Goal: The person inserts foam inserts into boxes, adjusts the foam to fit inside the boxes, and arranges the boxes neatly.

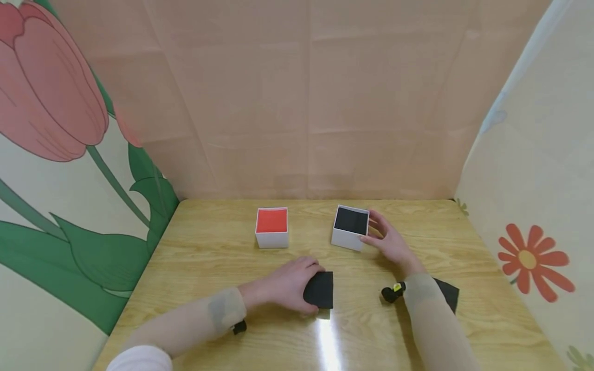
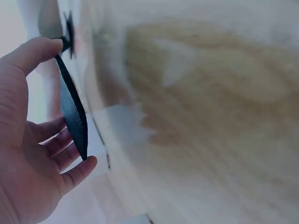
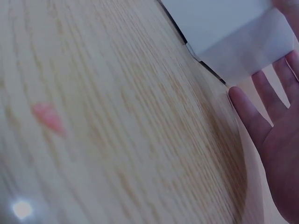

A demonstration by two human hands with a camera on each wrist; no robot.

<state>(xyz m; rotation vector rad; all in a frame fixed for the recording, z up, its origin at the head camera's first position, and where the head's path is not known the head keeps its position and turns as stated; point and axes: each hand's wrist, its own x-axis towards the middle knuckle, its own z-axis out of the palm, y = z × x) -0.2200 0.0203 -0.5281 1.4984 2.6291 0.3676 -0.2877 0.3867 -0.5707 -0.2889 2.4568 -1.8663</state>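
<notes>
My left hand (image 1: 290, 285) holds a thin black square sheet (image 1: 320, 290) above the table. In the left wrist view its thumb is at one edge and the little finger at the opposite one, and the black sheet (image 2: 74, 109) bows slightly between them. Farther back, my right hand (image 1: 392, 241) grips the right side of a white open-topped box (image 1: 347, 239), thumb at the front and fingers behind. Black material (image 1: 351, 220) fills this box's top. In the right wrist view the fingertips lie against the white box wall (image 3: 247, 46).
A second white box (image 1: 272, 240), filled with red material (image 1: 271, 220), stands to the left at the back of the wooden table (image 1: 209, 247). Another black sheet (image 1: 447, 293) lies partly hidden beneath my right forearm. Cloth walls enclose the table's back and sides.
</notes>
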